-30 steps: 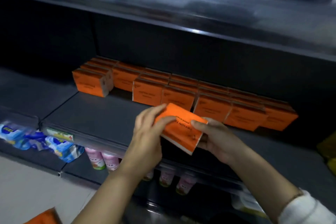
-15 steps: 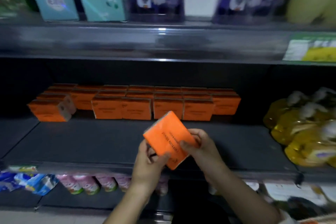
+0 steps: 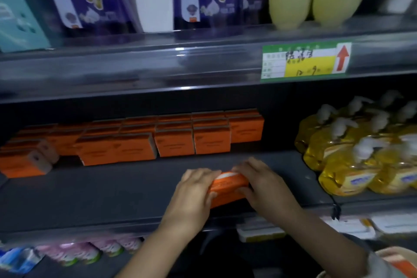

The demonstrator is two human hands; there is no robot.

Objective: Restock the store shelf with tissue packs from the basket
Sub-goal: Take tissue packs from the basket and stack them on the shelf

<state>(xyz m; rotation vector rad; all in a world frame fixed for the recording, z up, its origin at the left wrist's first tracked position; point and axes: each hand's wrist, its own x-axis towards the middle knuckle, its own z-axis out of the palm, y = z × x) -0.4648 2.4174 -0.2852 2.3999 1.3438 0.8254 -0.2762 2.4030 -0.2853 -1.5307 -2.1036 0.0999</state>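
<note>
Two-handed hold: left grip [image 3: 195, 192] and right grip [image 3: 265, 184] curl round the ends of the orange tissue pack [image 3: 228, 188], keeping it level at the shelf [image 3: 101, 192] front, probably to line up with the stocked packs [image 3: 173, 142] beyond.

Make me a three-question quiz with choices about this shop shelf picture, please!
1. Where is the held tissue pack?
A) top shelf
B) front of the dark shelf, before the stocked packs
C) floor

2. What colour are the pump bottles on the right?
A) blue
B) yellow
C) pink

3. How is the pack held?
A) by both hands
B) by one hand
C) by nobody

Answers:
1 B, it sits low at the shelf front, apart from the orange row.
2 B, their liquid looks yellow.
3 A, the left hand and right hand grip its ends.
</note>
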